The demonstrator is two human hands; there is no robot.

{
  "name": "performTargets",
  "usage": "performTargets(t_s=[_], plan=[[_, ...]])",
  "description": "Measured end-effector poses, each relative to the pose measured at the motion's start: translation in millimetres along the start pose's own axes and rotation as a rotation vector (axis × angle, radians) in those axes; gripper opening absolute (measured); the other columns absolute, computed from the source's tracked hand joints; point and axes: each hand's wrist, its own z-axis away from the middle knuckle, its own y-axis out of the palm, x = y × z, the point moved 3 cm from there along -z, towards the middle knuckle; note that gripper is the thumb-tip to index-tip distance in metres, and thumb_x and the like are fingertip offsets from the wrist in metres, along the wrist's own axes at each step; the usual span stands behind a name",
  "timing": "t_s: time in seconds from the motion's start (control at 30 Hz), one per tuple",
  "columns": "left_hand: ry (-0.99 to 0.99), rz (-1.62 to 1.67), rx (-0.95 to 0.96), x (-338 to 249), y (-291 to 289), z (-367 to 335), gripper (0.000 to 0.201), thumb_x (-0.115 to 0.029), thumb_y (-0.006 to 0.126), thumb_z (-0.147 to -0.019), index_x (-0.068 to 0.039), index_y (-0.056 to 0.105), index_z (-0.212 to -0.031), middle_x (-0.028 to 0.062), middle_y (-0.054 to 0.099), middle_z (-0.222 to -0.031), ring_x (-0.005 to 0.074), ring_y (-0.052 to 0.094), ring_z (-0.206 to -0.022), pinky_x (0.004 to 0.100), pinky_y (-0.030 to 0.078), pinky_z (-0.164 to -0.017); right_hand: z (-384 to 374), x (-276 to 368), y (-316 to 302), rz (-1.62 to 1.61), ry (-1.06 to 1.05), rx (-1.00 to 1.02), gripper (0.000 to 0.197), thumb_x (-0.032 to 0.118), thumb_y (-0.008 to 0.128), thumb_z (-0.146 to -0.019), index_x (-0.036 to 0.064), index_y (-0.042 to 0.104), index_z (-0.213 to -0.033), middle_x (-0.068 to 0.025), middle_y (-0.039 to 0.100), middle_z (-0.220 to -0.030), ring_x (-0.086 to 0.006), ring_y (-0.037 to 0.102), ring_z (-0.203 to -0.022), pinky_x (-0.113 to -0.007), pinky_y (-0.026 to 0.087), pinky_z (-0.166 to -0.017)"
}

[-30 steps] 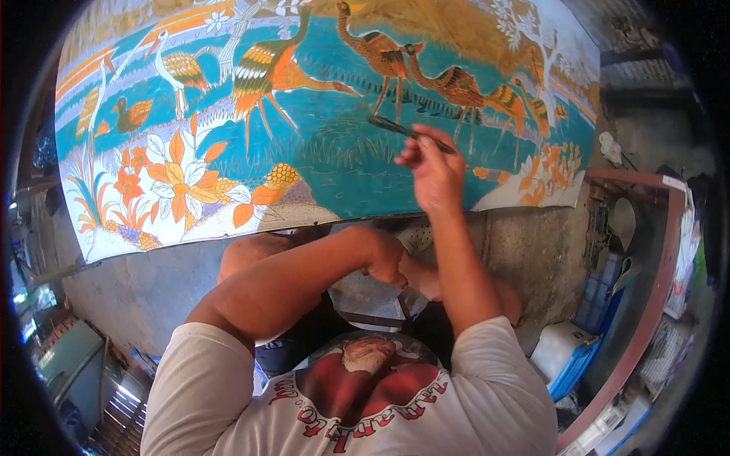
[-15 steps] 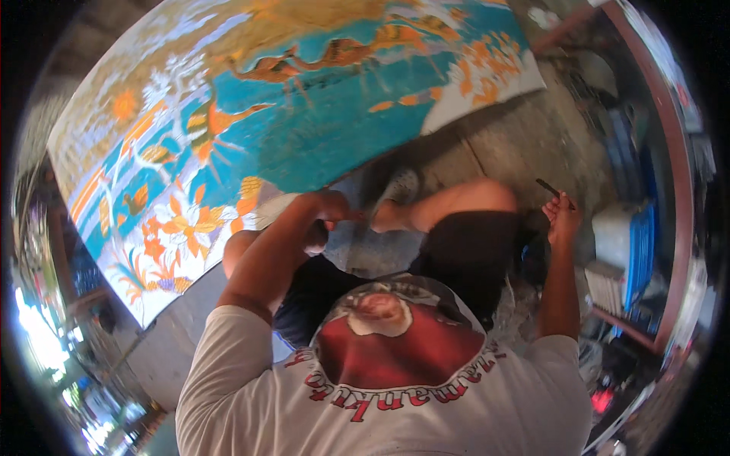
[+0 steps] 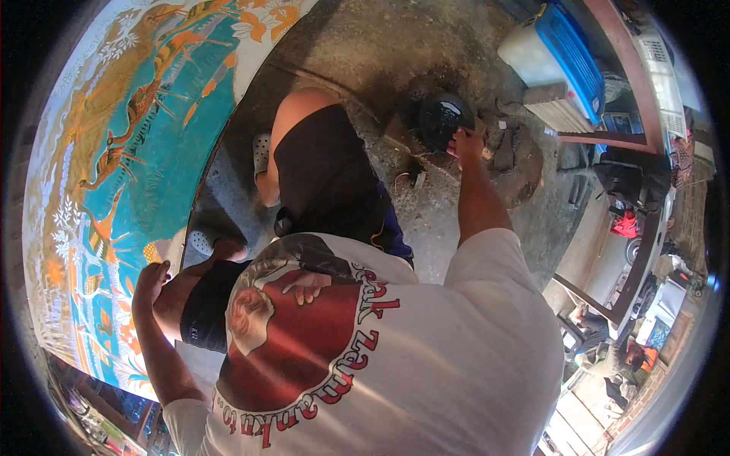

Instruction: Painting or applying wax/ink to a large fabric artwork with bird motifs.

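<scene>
A large painted cloth (image 3: 171,114) with birds and flowers in teal, orange, gold and white spreads out on my left. My left hand (image 3: 150,280), its fingers curled, is by my left knee, in front of the cloth's lower part; whatever it may hold is hidden. On the floor to my right sits a round black pan (image 3: 441,114) with a shiny dark inside. My right hand (image 3: 466,146) reaches to the pan's near rim with its fingers bent together. The slim dark tool it held earlier cannot be made out against the pan.
Dark flat pieces (image 3: 507,148) lie on the stained floor beside the pan. Farther right are a white bin with a blue lid (image 3: 566,61), a stack of pale slabs (image 3: 559,106) and a brown frame (image 3: 646,114). A person (image 3: 631,357) is at the far right.
My view and body have turned to the right, bringing the pan into sight. My right hand, raised with a slim dark tool before, is now down at the pan. My left hand stays curled near my knee.
</scene>
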Motion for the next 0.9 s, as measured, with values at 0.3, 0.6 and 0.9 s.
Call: performTargets(t_s=[0.3,0.6,0.9], plan=[[0.052,0.077,-0.455,38.2,27.7,82.7,0.05,-0.039,0.05,-0.103,0.007,0.066,-0.094,0.0213,0.067,-0.085,0.034,0.06,-0.079,0.0424,0.047,-0.077,16.6,7.3,-3.6,0.268,-0.037,-0.048,0.03,0.019,0.064,-0.1,0.004,0.066,-0.125,-0.0119,0.07,-0.104,-0.0238,0.07,-0.077,-0.043,0.065,-0.069],[0.05,0.13,-0.705,97.2,82.4,113.8,0.044,-0.034,0.047,-0.102,0.006,0.066,-0.104,0.0243,0.069,-0.101,0.0389,0.064,-0.095,0.0462,0.048,-0.086,1.0,-30.1,-16.8,0.712,-0.165,0.157,0.033,0.028,0.055,-0.102,0.0079,0.061,-0.127,-0.0139,0.068,-0.114,-0.0278,0.068,-0.095,-0.049,0.058,-0.088],[-0.108,0.157,-1.0,65.4,127.3,166.0,0.052,-0.034,0.068,-0.085,-0.001,0.064,-0.125,0.0203,0.064,-0.125,0.0408,0.056,-0.121,0.0468,0.045,-0.105,8.4,87.7,32.1,-0.818,-0.028,1.304,0.031,0.03,0.053,-0.1,0.0035,0.062,-0.113,-0.0166,0.068,-0.103,-0.0277,0.065,-0.091,-0.044,0.053,-0.093]])
